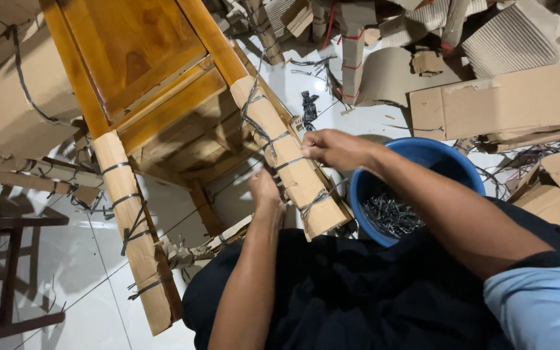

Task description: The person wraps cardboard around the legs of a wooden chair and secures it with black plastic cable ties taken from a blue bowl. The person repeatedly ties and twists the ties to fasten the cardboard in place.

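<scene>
A varnished wooden chair (139,58) lies tipped toward me, its legs wrapped in brown cardboard bound with dark strapping. My left hand (266,190) presses against the near side of the wrapped leg (293,165). My right hand (336,149) sits on the far side of the same leg, fingers pinched on a dark strap (288,163) that runs around the cardboard. A second wrapped leg (134,227) stands to the left, with several straps around it.
A blue plastic bucket (422,155) holding dark strap pieces sits by my right forearm. Cardboard sheets and boxes (494,104) pile up at the back right. Another wrapped bundle (14,116) and a dark wooden frame (8,272) are on the left, on white floor tiles.
</scene>
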